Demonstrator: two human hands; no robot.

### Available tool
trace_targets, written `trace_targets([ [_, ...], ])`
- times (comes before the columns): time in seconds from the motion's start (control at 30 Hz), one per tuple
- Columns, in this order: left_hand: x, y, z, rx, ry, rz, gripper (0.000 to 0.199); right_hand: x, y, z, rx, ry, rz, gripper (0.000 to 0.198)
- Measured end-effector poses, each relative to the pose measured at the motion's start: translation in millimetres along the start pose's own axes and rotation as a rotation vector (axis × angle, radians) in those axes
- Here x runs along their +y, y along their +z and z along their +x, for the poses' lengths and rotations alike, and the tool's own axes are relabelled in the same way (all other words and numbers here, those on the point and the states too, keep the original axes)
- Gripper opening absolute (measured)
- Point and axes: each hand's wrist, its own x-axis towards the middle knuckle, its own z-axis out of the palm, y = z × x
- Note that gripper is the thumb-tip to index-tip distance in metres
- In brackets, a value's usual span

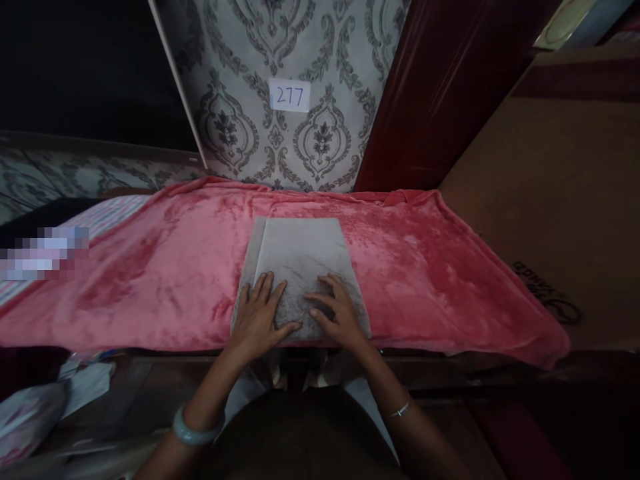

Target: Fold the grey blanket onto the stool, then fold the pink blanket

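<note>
1 grey plush pad; long axis points forward.

At lower centre, the left hand and right hand lie palm down, fingers spread, forearms converging.

Behind the pink-draped bench rises a wall papered in pale grey with dark, ornate medallions and leafy scrolls, bearing a small white card handwritten "277". A large dark screen with a pale edge fills the upper left, while a glossy deep-red upright panel slants beside the paper on the right, next to a broad brown cardboard box with black printing. The light is dim, and in the shadowed lower left lie loose papers and a pale plastic bag.
</note>
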Motion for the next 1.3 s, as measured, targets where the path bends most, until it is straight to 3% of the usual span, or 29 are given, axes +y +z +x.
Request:
trace_targets([
  [0.13,0.4,-0.2,-0.1,0.001,0.0,0.003,0.09,-0.1,3.8,-0.6,0.047,0.045,-0.028,0.041],
  [0.27,1.2,-1.3,0.1,-0.004,-0.005,0.005,0.088,0.9,0.9,-0.8,0.027,0.017,0.05,0.03],
  [0.43,0.8,-0.9,0.2,0.002,-0.006,0.004,0.088,-0.2,-5.8,-1.3,0.077,0.018,0.089,0.035],
  [0.5,0.6,-0.8,0.2,0.007,0.001,0.0,0.088,-9.1,-7.8,-1.6,-0.012,-0.048,0.026,0.041],
  [0.6,1.1,-1.7,0.3,-0.003,0.004,0.014,0.086,-28.4,-9.8,-1.6,-0.32,-0.177,-0.088,0.056],
  [0.67,1.8,-2.7,0.6,-0.016,0.001,0.023,0.085,-37.3,-11.2,-0.9,-0.478,-0.176,-0.155,0.063],
  [0.73,2.4,-3.5,0.9,-0.019,-0.005,0.022,0.086,-38.4,-13.5,0.5,-0.531,-0.109,-0.233,0.066],
  [1.0,0.5,-0.7,0.1,-0.003,-0.011,-0.01,0.089,-0.2,-31.8,11.6,-0.437,0.208,-0.468,0.066],
  [1.1,-0.3,-0.2,0.1,0.008,0.0,-0.02,0.089,2.1,-36.2,17.3,-0.356,0.324,-0.503,0.064],
  [1.2,0.2,-1.6,0.9,-0.017,-0.005,-0.012,0.09,-9.6,-31.1,21.1,-0.288,0.288,-0.461,0.06],
  [1.3,1.1,-3.2,1.4,-0.033,-0.016,0.003,0.089,-24.8,-18.1,22.4,-0.371,0.125,-0.364,0.058],
])
